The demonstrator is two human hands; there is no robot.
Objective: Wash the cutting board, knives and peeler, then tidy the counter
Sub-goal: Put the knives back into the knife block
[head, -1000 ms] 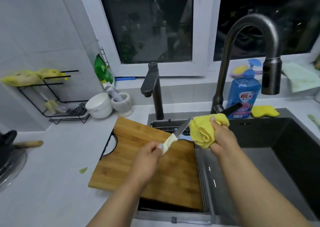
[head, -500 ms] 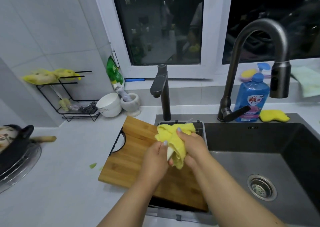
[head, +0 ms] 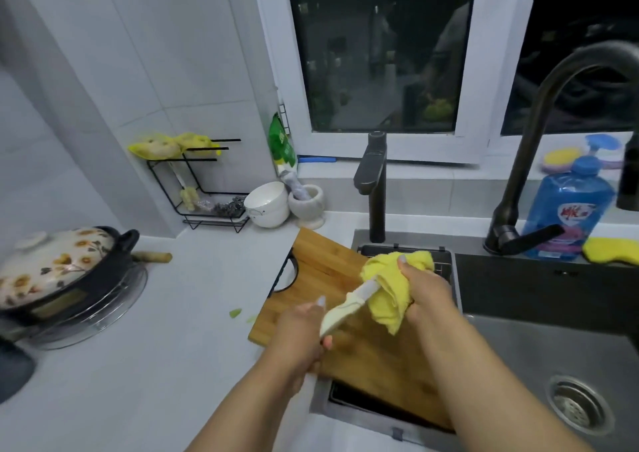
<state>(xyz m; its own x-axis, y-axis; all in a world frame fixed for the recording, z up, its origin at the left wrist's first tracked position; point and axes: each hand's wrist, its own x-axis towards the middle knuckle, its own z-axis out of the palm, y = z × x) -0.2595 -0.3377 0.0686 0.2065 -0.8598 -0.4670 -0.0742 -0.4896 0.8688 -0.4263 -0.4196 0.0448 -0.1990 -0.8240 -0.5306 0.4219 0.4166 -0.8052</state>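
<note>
Left hand (head: 304, 330): gripped white handle of knife (head: 345, 304).
Right hand (head: 427, 289): clutched yellow cloth (head: 390, 289), wrapped round blade.
Knife: held over cutting board (head: 332, 272), beside sink (head: 539, 344).

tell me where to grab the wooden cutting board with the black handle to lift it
Grip the black loop handle on the wooden cutting board at its left edge, coming from the counter side. That end is bare and overhangs the white counter; the right end lies across the sink, under both hands.
</note>
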